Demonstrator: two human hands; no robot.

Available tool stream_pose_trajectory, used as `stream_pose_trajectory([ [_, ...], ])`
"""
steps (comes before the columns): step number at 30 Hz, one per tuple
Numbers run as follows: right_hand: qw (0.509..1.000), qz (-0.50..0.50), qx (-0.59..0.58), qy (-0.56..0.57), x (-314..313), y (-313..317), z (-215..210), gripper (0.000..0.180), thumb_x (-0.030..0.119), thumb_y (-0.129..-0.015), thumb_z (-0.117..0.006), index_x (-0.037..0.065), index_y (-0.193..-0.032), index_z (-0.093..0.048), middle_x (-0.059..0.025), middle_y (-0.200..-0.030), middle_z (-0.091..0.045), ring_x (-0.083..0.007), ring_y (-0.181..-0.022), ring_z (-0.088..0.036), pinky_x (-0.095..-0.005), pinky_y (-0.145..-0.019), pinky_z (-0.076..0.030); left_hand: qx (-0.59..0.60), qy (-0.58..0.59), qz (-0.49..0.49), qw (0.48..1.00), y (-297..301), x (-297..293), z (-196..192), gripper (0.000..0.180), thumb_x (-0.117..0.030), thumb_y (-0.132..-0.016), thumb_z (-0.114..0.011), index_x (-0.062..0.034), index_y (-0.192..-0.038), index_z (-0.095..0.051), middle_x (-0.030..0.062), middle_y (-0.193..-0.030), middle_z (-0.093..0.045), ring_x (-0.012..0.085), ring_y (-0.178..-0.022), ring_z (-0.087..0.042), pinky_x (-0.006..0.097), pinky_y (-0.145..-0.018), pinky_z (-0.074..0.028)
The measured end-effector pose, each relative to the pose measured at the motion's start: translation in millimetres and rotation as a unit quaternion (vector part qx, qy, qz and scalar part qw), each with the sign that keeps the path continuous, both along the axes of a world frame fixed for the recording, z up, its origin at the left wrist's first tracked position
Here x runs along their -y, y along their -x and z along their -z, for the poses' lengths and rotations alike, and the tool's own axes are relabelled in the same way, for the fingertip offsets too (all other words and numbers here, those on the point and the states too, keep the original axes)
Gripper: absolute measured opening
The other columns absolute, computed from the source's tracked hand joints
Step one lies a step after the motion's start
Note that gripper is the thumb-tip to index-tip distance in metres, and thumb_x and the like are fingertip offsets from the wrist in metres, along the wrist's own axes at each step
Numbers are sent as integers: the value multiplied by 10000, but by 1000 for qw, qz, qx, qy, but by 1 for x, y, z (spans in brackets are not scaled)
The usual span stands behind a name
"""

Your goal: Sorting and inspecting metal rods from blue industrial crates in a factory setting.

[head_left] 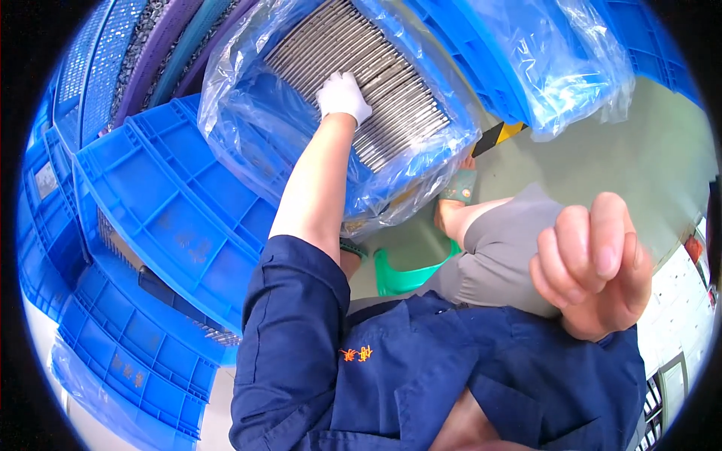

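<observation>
My left hand (342,98), in a white glove, reaches into a blue crate (274,101) lined with clear plastic film. Its fingers curl down onto tightly packed rows of thin grey metal strips (406,98); the fingertips are hidden, so what they grip does not show. Bare and raised well away from the crate, my right hand (590,267) is at the right, in front of my grey-clad leg. Its fingers are bent in toward the palm, and nothing shows in them.
Blue plastic crates (173,218) stand stacked at the left, beside purple and teal baskets (158,56) of small dark parts. Another film-covered blue crate (519,68) is at the upper right. Below the crate are a green plastic stool (406,279) and black-yellow floor tape (498,137).
</observation>
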State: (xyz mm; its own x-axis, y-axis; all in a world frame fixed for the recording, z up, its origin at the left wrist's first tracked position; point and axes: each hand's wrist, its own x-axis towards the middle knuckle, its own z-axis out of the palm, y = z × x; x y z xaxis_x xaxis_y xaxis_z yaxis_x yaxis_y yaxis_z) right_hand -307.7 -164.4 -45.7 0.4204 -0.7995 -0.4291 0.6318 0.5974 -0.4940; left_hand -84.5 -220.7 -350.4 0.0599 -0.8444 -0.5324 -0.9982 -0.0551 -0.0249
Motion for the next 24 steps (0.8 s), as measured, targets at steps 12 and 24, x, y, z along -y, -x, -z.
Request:
stream_pose_trajectory([
  [12,1000,4,-13,-26,-1,5,-1,257,268,-835,-452,25,-758,-484,-45,-598,-461,-111,-497,-405,-226,-570,-311,-2,217,92,972,39,-9,26,192,-145,-779,-418,-67,-925,-514,74,-817,-539,208,-759,-543,371,-629,-428],
  [24,999,-28,-25,-6,1,3,-3,254,281,-849,-442,42,-762,-460,-36,-614,-443,-116,-519,-402,-228,-522,-325,-50,132,175,974,33,-19,24,140,-139,-763,-429,-107,-758,-565,66,-735,-587,216,-704,-592,387,-609,-421],
])
